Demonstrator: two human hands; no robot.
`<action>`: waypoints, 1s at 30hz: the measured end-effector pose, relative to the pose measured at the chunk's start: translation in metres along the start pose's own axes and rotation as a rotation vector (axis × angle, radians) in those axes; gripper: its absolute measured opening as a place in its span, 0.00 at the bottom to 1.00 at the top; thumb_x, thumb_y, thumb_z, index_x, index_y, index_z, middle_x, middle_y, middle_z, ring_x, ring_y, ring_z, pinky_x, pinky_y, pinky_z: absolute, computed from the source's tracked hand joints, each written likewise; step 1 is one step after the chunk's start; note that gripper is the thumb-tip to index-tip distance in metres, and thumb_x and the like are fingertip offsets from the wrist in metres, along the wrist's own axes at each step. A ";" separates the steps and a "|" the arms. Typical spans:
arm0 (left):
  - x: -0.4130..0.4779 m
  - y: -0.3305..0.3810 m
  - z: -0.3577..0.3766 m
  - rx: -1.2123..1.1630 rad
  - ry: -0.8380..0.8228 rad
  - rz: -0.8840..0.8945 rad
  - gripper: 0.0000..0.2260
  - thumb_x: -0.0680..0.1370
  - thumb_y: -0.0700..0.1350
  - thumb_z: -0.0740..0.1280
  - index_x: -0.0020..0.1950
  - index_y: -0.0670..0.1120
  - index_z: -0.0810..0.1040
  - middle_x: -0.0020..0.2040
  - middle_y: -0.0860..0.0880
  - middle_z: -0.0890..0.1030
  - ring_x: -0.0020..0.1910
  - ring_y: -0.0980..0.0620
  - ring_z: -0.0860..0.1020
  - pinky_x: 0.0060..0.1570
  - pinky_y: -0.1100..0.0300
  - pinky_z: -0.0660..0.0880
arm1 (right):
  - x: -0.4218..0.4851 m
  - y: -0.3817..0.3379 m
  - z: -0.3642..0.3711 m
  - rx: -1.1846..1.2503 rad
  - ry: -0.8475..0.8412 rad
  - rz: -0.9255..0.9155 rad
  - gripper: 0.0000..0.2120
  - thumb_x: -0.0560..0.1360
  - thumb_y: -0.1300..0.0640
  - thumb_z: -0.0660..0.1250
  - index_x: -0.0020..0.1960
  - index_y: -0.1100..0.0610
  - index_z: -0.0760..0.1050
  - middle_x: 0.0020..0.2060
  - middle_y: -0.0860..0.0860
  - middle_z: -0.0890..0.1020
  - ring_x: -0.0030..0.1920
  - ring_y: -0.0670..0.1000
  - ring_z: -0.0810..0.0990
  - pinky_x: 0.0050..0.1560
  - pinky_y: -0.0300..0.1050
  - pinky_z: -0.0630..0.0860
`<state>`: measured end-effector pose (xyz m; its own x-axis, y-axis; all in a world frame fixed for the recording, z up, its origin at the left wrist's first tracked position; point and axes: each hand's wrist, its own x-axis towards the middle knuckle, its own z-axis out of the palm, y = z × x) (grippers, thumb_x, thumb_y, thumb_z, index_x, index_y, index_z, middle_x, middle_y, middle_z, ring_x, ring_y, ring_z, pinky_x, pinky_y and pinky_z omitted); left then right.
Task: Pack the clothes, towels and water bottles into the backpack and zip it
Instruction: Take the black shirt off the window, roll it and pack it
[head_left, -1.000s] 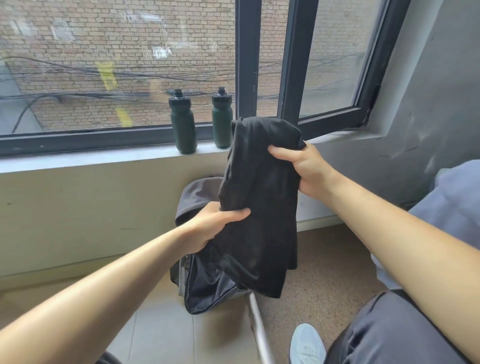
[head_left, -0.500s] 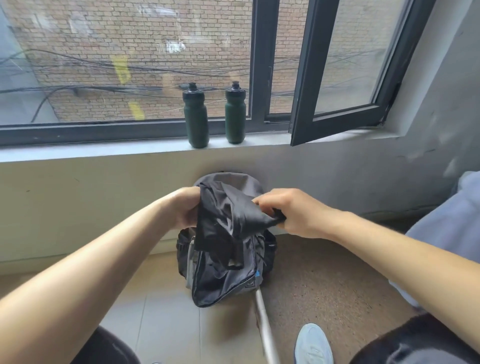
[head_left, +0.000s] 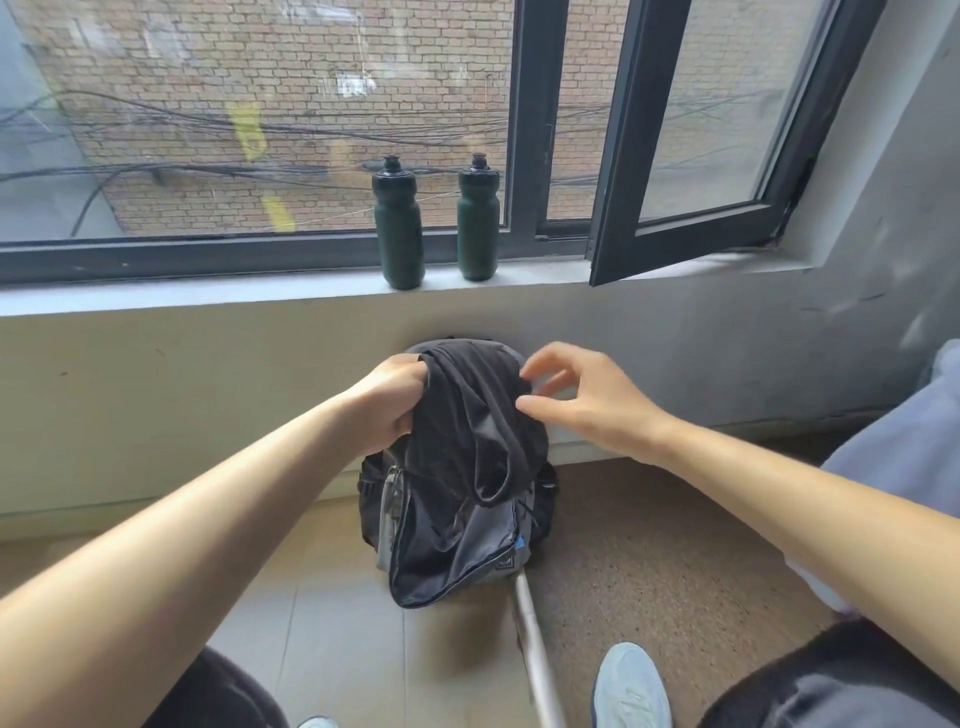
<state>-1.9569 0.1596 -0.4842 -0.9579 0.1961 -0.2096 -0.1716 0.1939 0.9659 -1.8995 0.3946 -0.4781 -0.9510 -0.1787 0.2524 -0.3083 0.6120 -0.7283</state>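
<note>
While the left hand (head_left: 392, 402) clutches the black garment (head_left: 472, 431) over the mouth of the backpack (head_left: 457, 551), which stands on the floor against the wall, the right hand (head_left: 587, 405) hovers just beside it, fingers loose and holding nothing. Clothes-packing step, I'd say. Next, that garment needs pushing down inside, and the two bottles (head_left: 399, 223) stand mid-sill (head_left: 208, 296), not yet packed.

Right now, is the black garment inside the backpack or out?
Mostly out: the garment drapes over the backpack top, gripped by the left hand; right hand open beside it.
</note>
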 end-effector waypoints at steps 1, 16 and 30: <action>-0.002 0.001 0.002 -0.013 -0.033 0.030 0.14 0.82 0.34 0.60 0.60 0.41 0.83 0.56 0.39 0.86 0.55 0.40 0.85 0.59 0.45 0.81 | 0.000 -0.001 0.004 -0.049 0.023 -0.011 0.25 0.71 0.47 0.78 0.65 0.48 0.75 0.63 0.42 0.77 0.59 0.44 0.78 0.60 0.42 0.77; -0.018 0.010 0.007 -0.253 -0.446 0.095 0.26 0.63 0.45 0.73 0.54 0.31 0.74 0.51 0.34 0.79 0.49 0.37 0.79 0.54 0.47 0.74 | 0.010 -0.006 0.021 -0.325 0.186 0.016 0.46 0.55 0.27 0.77 0.64 0.47 0.66 0.58 0.44 0.75 0.60 0.51 0.76 0.60 0.55 0.70; -0.030 0.009 0.033 -0.026 -0.227 0.311 0.22 0.70 0.29 0.77 0.61 0.42 0.81 0.54 0.44 0.87 0.55 0.44 0.86 0.56 0.51 0.82 | 0.019 -0.001 -0.022 0.278 -0.052 0.194 0.39 0.61 0.28 0.74 0.63 0.50 0.74 0.60 0.49 0.81 0.60 0.47 0.80 0.69 0.54 0.74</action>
<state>-1.9222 0.1868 -0.4741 -0.8906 0.4497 0.0680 0.1102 0.0683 0.9916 -1.9167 0.4076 -0.4585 -0.9904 -0.1225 0.0642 -0.1091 0.4059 -0.9074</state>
